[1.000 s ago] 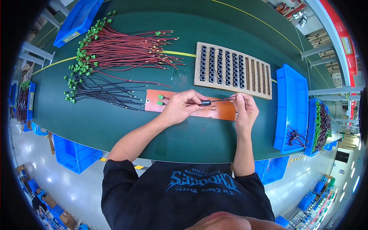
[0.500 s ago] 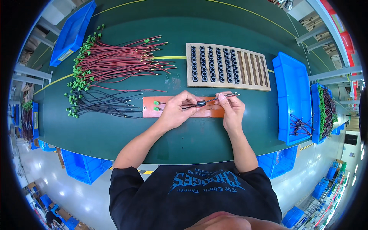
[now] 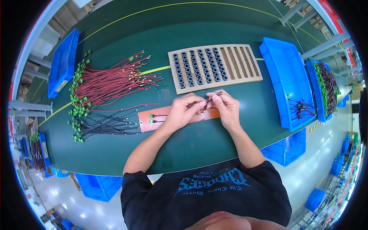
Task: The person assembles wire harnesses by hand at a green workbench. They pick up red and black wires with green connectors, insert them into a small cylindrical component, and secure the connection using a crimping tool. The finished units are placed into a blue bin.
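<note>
On green table [image 3: 199,153], blue bins [image 3: 287,76], grey factory floor [image 3: 322,153].

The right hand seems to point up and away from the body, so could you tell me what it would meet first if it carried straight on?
Probably the wooden tray of black rings, just beyond the right hand; height above the table is unclear.

The person wears a black T-shirt with short sleeves that end above the elbows. On the chest there is a light blue print (some lettering in a decorative style, seen upside down from this camera). Both forearms are bare. The left hand [image 3: 183,112] and right hand [image 3: 226,107] have no gloves, rings or watch.
</note>
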Demonstrator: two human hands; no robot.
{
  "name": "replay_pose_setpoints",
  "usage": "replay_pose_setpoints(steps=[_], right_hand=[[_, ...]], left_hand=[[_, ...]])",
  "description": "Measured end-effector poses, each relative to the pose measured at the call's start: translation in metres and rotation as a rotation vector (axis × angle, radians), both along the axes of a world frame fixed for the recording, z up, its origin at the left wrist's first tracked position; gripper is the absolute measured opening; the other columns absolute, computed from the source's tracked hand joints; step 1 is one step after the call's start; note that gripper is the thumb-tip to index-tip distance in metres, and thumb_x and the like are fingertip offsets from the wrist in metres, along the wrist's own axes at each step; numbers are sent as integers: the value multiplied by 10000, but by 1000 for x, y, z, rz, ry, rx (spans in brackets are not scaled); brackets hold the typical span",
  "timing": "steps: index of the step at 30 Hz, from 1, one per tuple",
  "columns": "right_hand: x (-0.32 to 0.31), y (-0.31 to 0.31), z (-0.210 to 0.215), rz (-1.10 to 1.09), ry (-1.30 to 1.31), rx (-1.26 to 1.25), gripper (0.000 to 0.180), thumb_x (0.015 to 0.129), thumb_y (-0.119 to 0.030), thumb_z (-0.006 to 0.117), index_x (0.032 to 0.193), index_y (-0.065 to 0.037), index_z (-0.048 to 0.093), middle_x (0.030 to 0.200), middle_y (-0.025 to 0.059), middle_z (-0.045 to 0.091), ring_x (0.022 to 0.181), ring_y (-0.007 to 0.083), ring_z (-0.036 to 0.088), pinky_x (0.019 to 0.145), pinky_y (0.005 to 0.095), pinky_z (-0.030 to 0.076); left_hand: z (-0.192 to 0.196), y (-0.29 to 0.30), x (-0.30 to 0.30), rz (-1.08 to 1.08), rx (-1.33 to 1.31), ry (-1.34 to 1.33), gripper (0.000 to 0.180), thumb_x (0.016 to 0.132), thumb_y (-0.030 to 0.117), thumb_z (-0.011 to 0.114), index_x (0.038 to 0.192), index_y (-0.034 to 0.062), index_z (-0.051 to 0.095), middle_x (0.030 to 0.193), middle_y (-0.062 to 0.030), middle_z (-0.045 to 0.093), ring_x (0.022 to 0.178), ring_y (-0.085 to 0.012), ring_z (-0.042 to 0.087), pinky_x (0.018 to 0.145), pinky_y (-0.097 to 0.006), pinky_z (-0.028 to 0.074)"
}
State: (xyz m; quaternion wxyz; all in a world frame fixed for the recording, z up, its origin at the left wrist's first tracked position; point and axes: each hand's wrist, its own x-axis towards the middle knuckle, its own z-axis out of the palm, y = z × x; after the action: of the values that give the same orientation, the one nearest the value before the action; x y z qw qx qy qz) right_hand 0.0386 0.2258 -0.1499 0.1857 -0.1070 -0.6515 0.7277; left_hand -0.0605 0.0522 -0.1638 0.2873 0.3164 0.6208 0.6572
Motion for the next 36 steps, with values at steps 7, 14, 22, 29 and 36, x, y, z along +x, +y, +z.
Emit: replay_pose_setpoints(steps=[7, 14, 22, 29, 36], right_hand=[[-1, 4, -6, 9, -107, 3, 308, 1039, -169, 647, 837, 32, 765, 761, 63, 724, 825, 140, 731, 774, 292, 577], [0, 4, -5, 15, -87, 111, 258, 1048, -185, 637, 1046, 28, 784, 775, 49, 719, 738, 105, 714, 738, 257, 575], [0, 3, -6, 22, -103, 66, 261, 1059, -178, 620, 1066, 29, 779, 778, 49, 724, 728, 106, 712, 719, 247, 576], [1, 4, -11, 51, -97, -53, 230, 1048, -142, 635, 1056, 45, 769, 832, 84, 752, 749, 123, 732, 714, 250, 603], [6, 16, -5, 104, -130, -13, 126, 979, -48, 710, 1004, 73, 736, 855, 149, 767, 806, 183, 769, 734, 295, 653]], left_hand=[[2, 1, 2, 19, -51, 34, 129, 1030, 77, 653, 1058, -42, 695, 931, -80, 688, 778, -127, 680, 710, -270, 548], [1, -1, 0, -2, -108, 6, 122, 1024, 80, 661, 1049, -37, 684, 918, -75, 698, 787, -132, 681, 712, -273, 552], [-5, -2, -2, 5, -55, -58, 120, 992, 73, 693, 1053, -30, 705, 947, -57, 715, 775, -101, 689, 696, -256, 560], [-8, -5, -4, -6, -55, -54, 126, 985, 74, 704, 1050, -34, 708, 941, -53, 709, 787, -96, 684, 699, -252, 558], [-11, -8, -5, -44, -104, 13, 122, 997, 49, 679, 1065, -50, 693, 981, -77, 675, 820, -130, 683, 726, -267, 557]])
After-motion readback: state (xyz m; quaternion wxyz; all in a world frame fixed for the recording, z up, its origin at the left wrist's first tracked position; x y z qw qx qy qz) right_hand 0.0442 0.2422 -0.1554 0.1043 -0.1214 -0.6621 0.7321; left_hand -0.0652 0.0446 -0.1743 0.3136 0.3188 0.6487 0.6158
